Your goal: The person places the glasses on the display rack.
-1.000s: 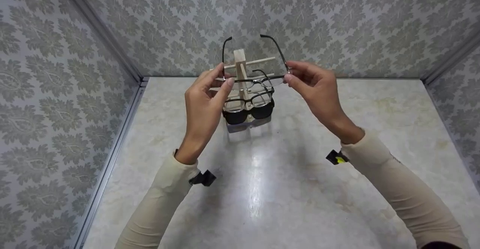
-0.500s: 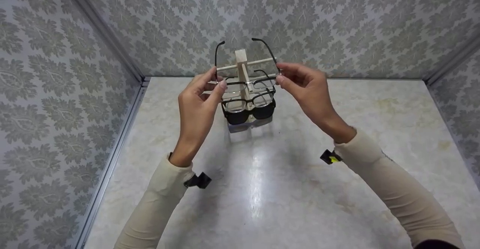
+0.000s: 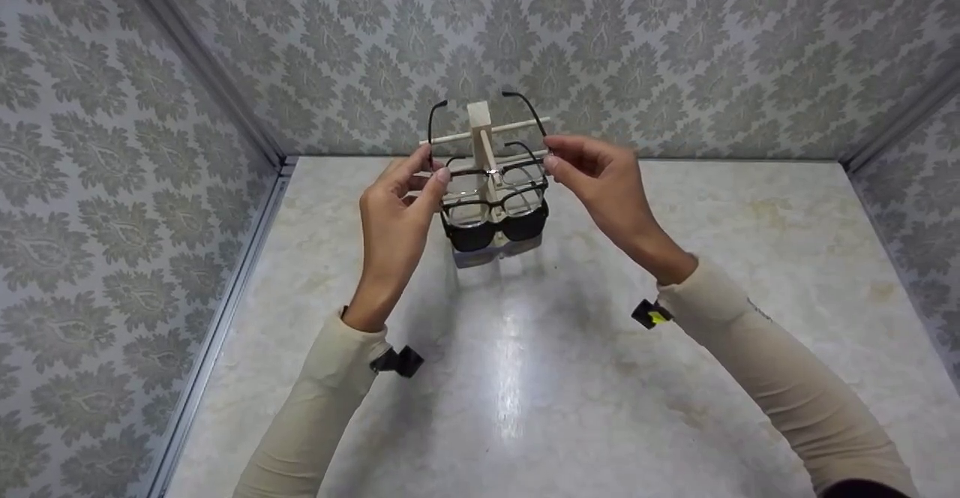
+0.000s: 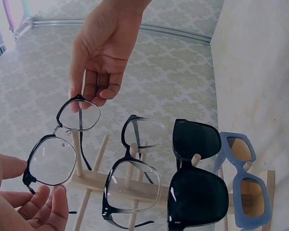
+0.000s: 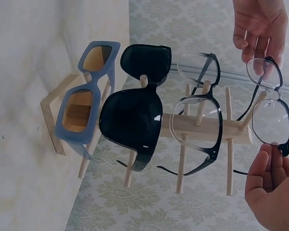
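Observation:
My left hand (image 3: pixel 397 211) and right hand (image 3: pixel 606 183) pinch the two hinge corners of a pair of eyeglasses (image 4: pixel 52 159). These have black upper rims, thin metal lower rims and open temples pointing away toward the back wall. They are at the top of a wooden eyeglass stand (image 3: pixel 480 115), their bridge close to the uppermost front peg (image 4: pixel 77 154); whether it touches is unclear. Below on the stand hang black-and-clear eyeglasses (image 5: pixel 219 130), dark sunglasses (image 5: pixel 131 115) and blue-framed sunglasses with amber lenses (image 5: pixel 77 115).
The stand rises from a pale marbled table (image 3: pixel 510 378) near the patterned back wall (image 3: pixel 675 55). Crossbars (image 3: pixel 525 124) stick out on both sides of its post. Another patterned wall (image 3: pixel 97 258) with a metal edge closes the left side.
Both hands have brought the eyeglasses left, then lower and nearer the stand, toward the top peg. The right hand has shifted left the most. The other pairs have stayed put.

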{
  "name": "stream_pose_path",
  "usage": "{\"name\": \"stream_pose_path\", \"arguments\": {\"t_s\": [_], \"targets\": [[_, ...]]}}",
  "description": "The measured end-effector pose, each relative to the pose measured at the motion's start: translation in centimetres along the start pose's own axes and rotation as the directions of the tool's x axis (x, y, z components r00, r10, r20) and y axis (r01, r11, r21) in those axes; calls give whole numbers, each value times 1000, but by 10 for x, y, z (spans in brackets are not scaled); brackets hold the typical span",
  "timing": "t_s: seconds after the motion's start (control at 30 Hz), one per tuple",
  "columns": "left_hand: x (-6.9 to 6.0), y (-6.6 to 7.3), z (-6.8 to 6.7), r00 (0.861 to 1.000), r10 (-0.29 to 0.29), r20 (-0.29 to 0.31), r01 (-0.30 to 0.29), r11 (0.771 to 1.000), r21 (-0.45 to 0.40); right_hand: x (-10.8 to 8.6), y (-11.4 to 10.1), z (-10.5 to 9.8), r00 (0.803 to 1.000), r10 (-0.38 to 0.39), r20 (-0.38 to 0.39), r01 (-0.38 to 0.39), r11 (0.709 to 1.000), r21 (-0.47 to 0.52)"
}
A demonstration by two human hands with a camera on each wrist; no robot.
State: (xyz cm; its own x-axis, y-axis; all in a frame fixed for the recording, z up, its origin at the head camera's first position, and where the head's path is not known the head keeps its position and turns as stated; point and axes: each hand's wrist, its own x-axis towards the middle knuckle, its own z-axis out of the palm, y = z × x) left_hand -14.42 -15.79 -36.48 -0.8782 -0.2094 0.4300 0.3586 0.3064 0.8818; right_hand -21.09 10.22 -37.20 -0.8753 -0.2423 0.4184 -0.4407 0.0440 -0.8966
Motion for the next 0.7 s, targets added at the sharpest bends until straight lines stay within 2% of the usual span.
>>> {"name": "stream_pose_path", "arguments": {"t_s": [0.2,0.7], "targets": [[0,-4,2,999,-39,-4,39,999,-4,0,4,0,1000,24,12,-24,1000,-3],[-1,-13,7,998,-58,2,58,998,-17,4,12,-2,999,51,19,-51,999,0]]}}
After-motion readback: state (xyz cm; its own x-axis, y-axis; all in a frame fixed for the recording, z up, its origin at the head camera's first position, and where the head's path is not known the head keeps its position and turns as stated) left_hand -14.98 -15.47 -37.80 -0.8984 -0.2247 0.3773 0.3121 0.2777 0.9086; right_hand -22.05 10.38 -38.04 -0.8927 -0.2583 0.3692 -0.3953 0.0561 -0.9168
